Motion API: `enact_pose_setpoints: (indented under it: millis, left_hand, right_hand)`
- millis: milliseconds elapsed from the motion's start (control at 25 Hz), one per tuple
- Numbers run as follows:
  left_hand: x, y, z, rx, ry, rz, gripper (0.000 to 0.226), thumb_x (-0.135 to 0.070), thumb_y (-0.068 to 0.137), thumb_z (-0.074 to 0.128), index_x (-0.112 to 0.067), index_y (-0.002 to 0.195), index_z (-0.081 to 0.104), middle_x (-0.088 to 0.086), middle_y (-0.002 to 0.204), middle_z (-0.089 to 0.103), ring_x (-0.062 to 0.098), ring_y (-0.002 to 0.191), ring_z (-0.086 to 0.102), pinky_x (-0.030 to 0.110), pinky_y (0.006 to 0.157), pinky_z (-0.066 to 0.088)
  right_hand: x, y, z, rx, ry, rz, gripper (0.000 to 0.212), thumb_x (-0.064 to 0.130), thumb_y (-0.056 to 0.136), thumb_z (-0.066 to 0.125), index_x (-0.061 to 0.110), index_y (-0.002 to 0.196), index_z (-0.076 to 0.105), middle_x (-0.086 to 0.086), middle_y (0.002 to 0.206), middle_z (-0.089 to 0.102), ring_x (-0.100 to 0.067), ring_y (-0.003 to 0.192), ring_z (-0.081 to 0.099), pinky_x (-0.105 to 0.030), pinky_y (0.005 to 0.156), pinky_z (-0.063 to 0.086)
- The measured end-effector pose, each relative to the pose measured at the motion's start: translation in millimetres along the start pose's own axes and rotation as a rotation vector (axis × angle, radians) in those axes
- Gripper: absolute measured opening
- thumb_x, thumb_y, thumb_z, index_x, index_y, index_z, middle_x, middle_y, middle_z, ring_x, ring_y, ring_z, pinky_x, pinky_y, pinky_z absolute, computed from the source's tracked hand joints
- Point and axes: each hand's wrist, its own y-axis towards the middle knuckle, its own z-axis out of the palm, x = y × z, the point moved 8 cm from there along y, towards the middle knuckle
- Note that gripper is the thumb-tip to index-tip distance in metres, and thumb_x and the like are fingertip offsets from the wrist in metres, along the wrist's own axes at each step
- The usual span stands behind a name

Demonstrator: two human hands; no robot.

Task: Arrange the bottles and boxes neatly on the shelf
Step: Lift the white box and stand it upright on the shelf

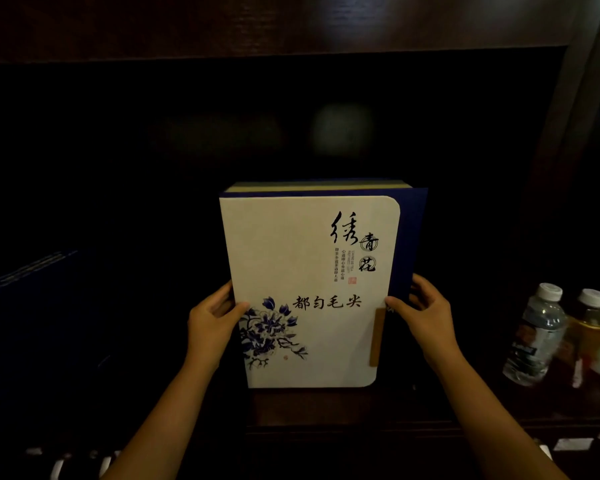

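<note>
Shelf [430, 407] middle: white box [309, 292] upright near the front edge, dark room behind.
Grip: left hand [212, 320] and right hand [426, 320] clasp its side edges.
Right end: bottles [537, 337] stand apart.

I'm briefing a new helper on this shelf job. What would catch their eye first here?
The white box with blue flowers and black calligraphy stands out brightly at centre against the dark shelf. The left hand and right hand hold its two sides. To the right stand bottles with white caps.

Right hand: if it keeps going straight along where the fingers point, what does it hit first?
The right hand points left and slightly up, already against the right edge of the white and blue box. The box is what it meets at once; the water bottle sits off to its right, out of that line.
</note>
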Motion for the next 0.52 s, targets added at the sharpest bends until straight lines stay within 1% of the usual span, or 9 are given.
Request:
enact_pose_setpoints:
  millis: [40, 120, 280, 360, 400, 480, 520]
  left_hand:
    - [-0.2, -1.4, -0.4, -0.001, 0.000, -0.002, 0.052, 0.002, 0.078, 0.065, -0.009, 0.127, 0.051, -0.004, 0.121, 0.052, 0.016, 0.111, 0.054, 0.033, 0.098, 0.042]
    - [-3.6, -2.1, 0.1, 0.002, 0.008, 0.006, 0.052, 0.002, 0.078, 0.065, -0.008, 0.127, 0.050, -0.005, 0.121, 0.052, 0.016, 0.112, 0.053, 0.032, 0.099, 0.041]
    - [-12.3, -4.3, -2.6, -0.006, 0.006, 0.005, 0.052, 0.002, 0.078, 0.066, -0.005, 0.127, 0.050, -0.003, 0.119, 0.053, 0.016, 0.112, 0.054, 0.031, 0.098, 0.042]
    - [-7.7, -9.0, -10.2, -0.011, -0.020, -0.032, 0.056, -0.001, 0.078, 0.067, -0.006, 0.129, 0.047, 0.000, 0.120, 0.055, 0.014, 0.110, 0.054, 0.023, 0.094, 0.044]
    - [-4.8, -11.5, -17.3, -0.009, -0.035, -0.046, 0.057, -0.002, 0.078, 0.067, -0.008, 0.131, 0.046, 0.002, 0.120, 0.056, 0.013, 0.109, 0.055, 0.016, 0.089, 0.045]
    - [-1.6, -14.8, -37.0, -0.010, -0.041, -0.047, 0.057, -0.004, 0.080, 0.066, -0.014, 0.132, 0.044, 0.002, 0.119, 0.057, 0.011, 0.108, 0.056, 0.004, 0.079, 0.046]
    - [-1.3, -14.1, -52.6, -0.015, -0.033, -0.032, 0.057, -0.006, 0.080, 0.065, -0.020, 0.131, 0.044, -0.001, 0.118, 0.058, 0.008, 0.108, 0.056, 0.001, 0.078, 0.045]
  right_hand:
    - [-1.0, -0.1, 0.1, 0.009, -0.006, 0.003, 0.056, 0.010, 0.076, 0.071, 0.018, 0.126, 0.049, -0.002, 0.127, 0.054, -0.020, 0.115, 0.051, -0.038, 0.093, 0.047]
    - [-2.0, 1.3, -0.8, 0.002, -0.020, -0.010, 0.055, 0.007, 0.077, 0.069, 0.015, 0.127, 0.049, -0.008, 0.130, 0.054, -0.022, 0.116, 0.050, -0.039, 0.094, 0.046]
    - [-2.9, 1.5, 2.6, -0.049, -0.046, -0.026, 0.057, 0.010, 0.078, 0.069, 0.016, 0.130, 0.045, -0.012, 0.134, 0.050, -0.027, 0.119, 0.048, -0.038, 0.092, 0.044]
    - [-3.4, -8.0, 0.6, -0.142, -0.041, -0.017, 0.061, 0.014, 0.078, 0.070, 0.021, 0.131, 0.043, -0.012, 0.135, 0.048, -0.027, 0.120, 0.048, -0.036, 0.089, 0.044]
    - [-1.2, -15.6, -1.4, -0.220, -0.060, -0.029, 0.062, 0.016, 0.077, 0.070, 0.025, 0.131, 0.041, -0.011, 0.136, 0.047, -0.027, 0.120, 0.049, -0.037, 0.090, 0.044]
    - [10.7, -35.5, -5.9, -0.376, -0.119, -0.090, 0.065, 0.016, 0.077, 0.070, 0.029, 0.132, 0.038, -0.010, 0.139, 0.041, -0.024, 0.121, 0.048, -0.038, 0.095, 0.045]
    - [21.0, -46.2, -0.9, -0.418, -0.143, -0.142, 0.066, 0.016, 0.076, 0.069, 0.028, 0.132, 0.037, -0.009, 0.139, 0.038, -0.022, 0.122, 0.046, -0.034, 0.096, 0.045]
